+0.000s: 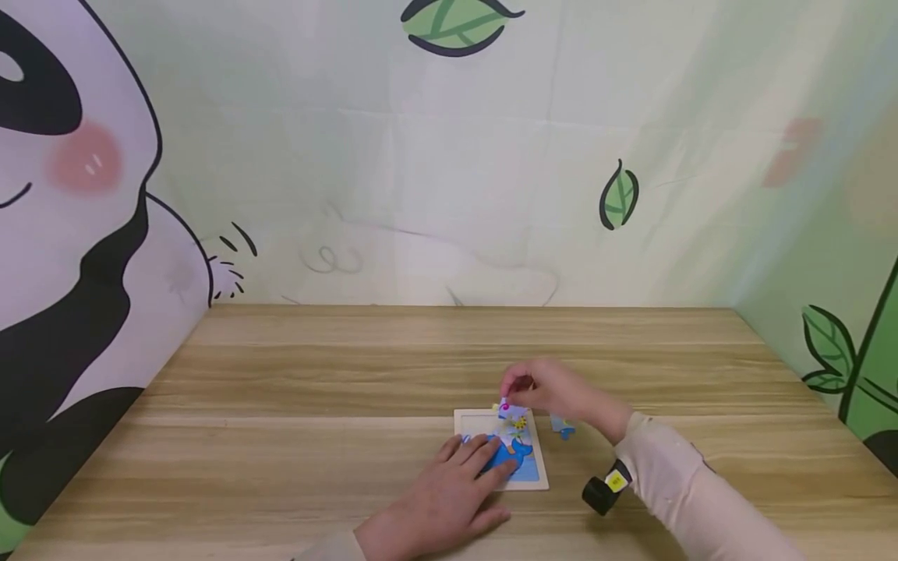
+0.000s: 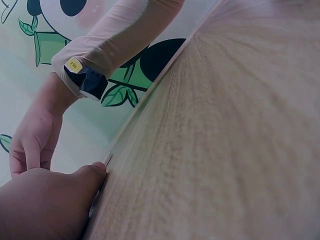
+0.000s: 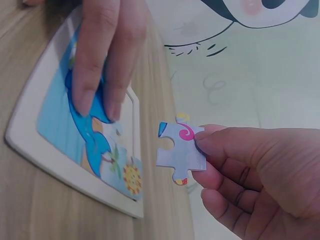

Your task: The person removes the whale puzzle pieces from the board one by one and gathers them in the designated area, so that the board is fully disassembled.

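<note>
Between thumb and fingertips my right hand (image 1: pixel 557 389) pinches a puzzle piece (image 3: pixel 181 152), pale lilac with a pink swirl. In the right wrist view this piece is held up beside the puzzle tray (image 3: pixel 75 185), apart from it. In the head view it overlaps the tray's far right corner. Blue whale, palm tree and yellow sun pieces (image 3: pixel 92 142) fill part of the tray; its far left part shows bare board. My left hand (image 1: pixel 449 495) lies with extended fingers on the whale pieces and the tray's near left side.
Another loose puzzle piece (image 1: pixel 563 426), blue and light, lies on the wooden table (image 1: pixel 316 460) just right of the tray, under the right forearm. A black wrist camera (image 1: pixel 602 492) is strapped on the right sleeve. A panda-print wall covering (image 1: pixel 421 171) stands behind the table.
</note>
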Action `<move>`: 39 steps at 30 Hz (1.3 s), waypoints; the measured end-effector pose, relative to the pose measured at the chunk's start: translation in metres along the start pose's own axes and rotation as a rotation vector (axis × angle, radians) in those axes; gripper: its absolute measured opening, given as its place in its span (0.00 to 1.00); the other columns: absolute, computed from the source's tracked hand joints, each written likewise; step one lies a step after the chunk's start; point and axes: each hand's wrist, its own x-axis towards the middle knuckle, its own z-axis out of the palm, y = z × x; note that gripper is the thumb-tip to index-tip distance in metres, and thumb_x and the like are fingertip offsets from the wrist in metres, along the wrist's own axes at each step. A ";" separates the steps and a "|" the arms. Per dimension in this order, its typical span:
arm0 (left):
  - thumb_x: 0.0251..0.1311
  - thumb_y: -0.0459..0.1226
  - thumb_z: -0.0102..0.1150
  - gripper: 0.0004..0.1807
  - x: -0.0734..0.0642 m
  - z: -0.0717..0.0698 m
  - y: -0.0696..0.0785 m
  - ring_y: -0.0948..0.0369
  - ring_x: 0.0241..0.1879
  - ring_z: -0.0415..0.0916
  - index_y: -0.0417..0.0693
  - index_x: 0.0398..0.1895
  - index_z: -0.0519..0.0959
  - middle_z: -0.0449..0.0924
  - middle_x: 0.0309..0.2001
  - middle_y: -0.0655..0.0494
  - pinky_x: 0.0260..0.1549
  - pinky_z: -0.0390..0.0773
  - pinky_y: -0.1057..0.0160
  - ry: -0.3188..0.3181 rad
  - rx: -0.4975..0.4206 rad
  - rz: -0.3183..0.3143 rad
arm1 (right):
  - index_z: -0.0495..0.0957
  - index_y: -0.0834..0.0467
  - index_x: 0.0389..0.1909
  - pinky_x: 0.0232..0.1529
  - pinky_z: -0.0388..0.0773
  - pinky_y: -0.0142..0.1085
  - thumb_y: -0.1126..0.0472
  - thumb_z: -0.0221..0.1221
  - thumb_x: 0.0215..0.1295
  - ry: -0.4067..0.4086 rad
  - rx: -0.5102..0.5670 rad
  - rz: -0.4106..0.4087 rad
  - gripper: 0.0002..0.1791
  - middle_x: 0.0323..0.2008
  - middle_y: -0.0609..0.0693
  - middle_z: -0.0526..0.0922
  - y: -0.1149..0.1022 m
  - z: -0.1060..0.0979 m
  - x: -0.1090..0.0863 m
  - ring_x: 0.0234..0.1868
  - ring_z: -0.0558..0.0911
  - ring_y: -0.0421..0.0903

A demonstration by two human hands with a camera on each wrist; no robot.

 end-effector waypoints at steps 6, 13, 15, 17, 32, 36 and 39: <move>0.70 0.60 0.35 0.31 0.000 -0.001 0.000 0.53 0.70 0.61 0.59 0.71 0.63 0.64 0.70 0.51 0.66 0.65 0.46 0.000 -0.013 -0.006 | 0.81 0.62 0.33 0.37 0.78 0.27 0.69 0.60 0.62 0.008 -0.023 -0.009 0.03 0.33 0.51 0.85 -0.001 -0.010 -0.004 0.33 0.79 0.36; 0.70 0.60 0.36 0.31 -0.001 -0.002 0.000 0.53 0.70 0.61 0.58 0.70 0.64 0.65 0.70 0.51 0.65 0.65 0.46 0.010 -0.012 -0.005 | 0.81 0.61 0.32 0.38 0.79 0.28 0.71 0.60 0.61 0.003 -0.033 -0.035 0.03 0.32 0.51 0.85 0.002 -0.017 -0.009 0.33 0.79 0.36; 0.70 0.60 0.36 0.31 -0.001 -0.002 0.000 0.53 0.70 0.62 0.58 0.70 0.64 0.65 0.70 0.51 0.65 0.65 0.46 0.013 -0.010 -0.005 | 0.81 0.62 0.32 0.37 0.79 0.28 0.71 0.59 0.61 -0.002 -0.030 -0.030 0.03 0.32 0.51 0.85 0.004 -0.019 -0.011 0.33 0.79 0.35; 0.70 0.60 0.35 0.31 -0.001 -0.001 -0.001 0.53 0.70 0.61 0.59 0.70 0.63 0.64 0.70 0.51 0.65 0.65 0.46 0.008 -0.014 -0.006 | 0.81 0.62 0.32 0.37 0.78 0.28 0.71 0.59 0.61 -0.004 -0.029 -0.029 0.03 0.32 0.51 0.85 0.006 -0.021 -0.012 0.32 0.79 0.35; 0.70 0.60 0.35 0.31 -0.001 -0.002 0.000 0.55 0.70 0.61 0.59 0.70 0.63 0.64 0.70 0.52 0.65 0.65 0.47 0.003 -0.017 0.002 | 0.81 0.62 0.32 0.35 0.77 0.28 0.71 0.59 0.61 -0.023 -0.036 -0.007 0.03 0.30 0.50 0.83 0.013 -0.033 -0.026 0.31 0.76 0.35; 0.70 0.60 0.35 0.31 -0.001 -0.002 0.000 0.55 0.70 0.61 0.59 0.70 0.63 0.64 0.70 0.52 0.65 0.65 0.47 0.001 -0.024 0.000 | 0.81 0.62 0.32 0.35 0.77 0.28 0.71 0.60 0.61 -0.027 -0.026 0.008 0.03 0.30 0.50 0.83 0.016 -0.035 -0.030 0.31 0.76 0.36; 0.70 0.60 0.35 0.31 -0.002 -0.002 0.000 0.55 0.71 0.61 0.59 0.70 0.63 0.64 0.71 0.52 0.65 0.65 0.47 -0.001 -0.028 -0.003 | 0.80 0.62 0.33 0.35 0.78 0.28 0.70 0.59 0.62 -0.032 -0.016 0.029 0.03 0.31 0.50 0.83 0.017 -0.037 -0.032 0.31 0.77 0.37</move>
